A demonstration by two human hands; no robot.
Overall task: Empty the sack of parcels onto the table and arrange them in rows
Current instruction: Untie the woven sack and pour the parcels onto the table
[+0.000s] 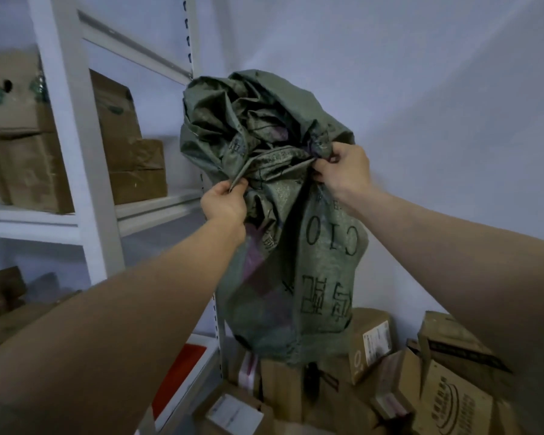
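Sack (296,233) hangs upside down in front of me, green woven fabric, printed "C10" and other characters reading inverted. My left hand (225,202) grips a fold of the cloth on the left side, fingers curled tight round it. My right hand (343,171) pinches another bunched fold on the right, a bit higher up, thumb & fingertips closed on the fabric. Both arms stretched out fwd and up. Top of the sack, above my hands, is crumpled into loose folds w/ a dark hollow in the middle. Lower end drapes down and touches the pile of parcels (371,381) beneath: brown cardboard boxes lying at all angles, some tilted, some w/ white labels. One box w/ a label (372,340) leans just beside the sack's lower right edge. Another labelled box (233,416) lies bottom centre, near the frame edge. Can't tell whether anything is left inside the sack; the fabric hides it. Table surface itself isn't visible under the boxes.

Left of the sack stands a white shelving unit (73,127), close to it. Brown boxes (129,158) sit on the upper shelf, more on the one below. Red item (182,372) shows low beside the shelf upright. Plain pale wall (437,105) behind & to the right.
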